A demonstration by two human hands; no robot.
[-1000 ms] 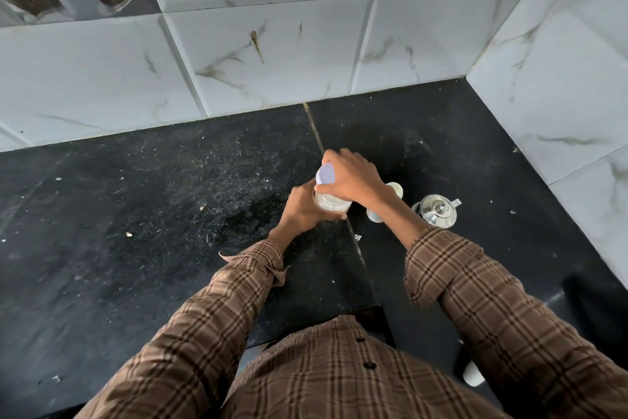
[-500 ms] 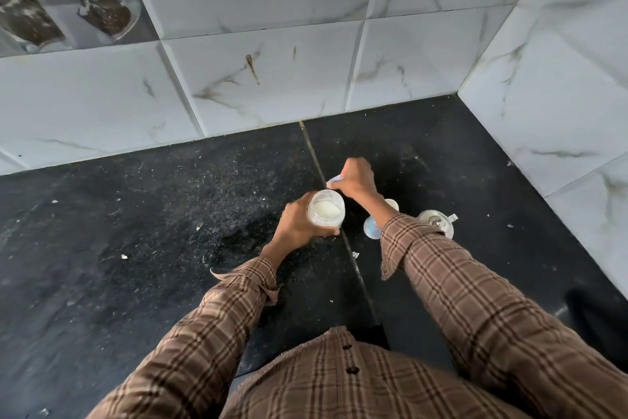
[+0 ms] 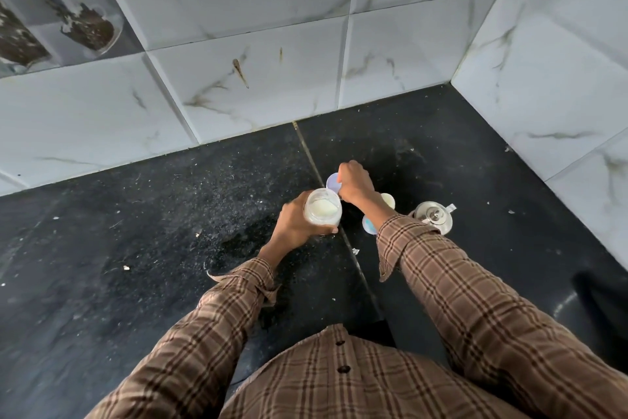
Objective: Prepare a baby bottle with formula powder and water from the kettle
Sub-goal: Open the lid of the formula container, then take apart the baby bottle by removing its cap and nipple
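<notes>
Counter: black stone worktop (image 3: 136, 248), white marbled tiles behind.
Bottle: open baby bottle (image 3: 323, 210), milky inside, above the counter.
Left hand (image 3: 292, 225): wrapped round the bottle.
Right hand (image 3: 355, 182): pinched a pale lid (image 3: 333, 182) just beyond it.
Kettle (image 3: 433, 217): steel, near the right sleeve.

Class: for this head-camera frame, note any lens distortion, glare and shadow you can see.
Head view: wide-angle lens bows the wall tile seams; soft glare on the steel kettle lid and the black counter at right; faint shadow beside the left hand holding the open bottle.
</notes>
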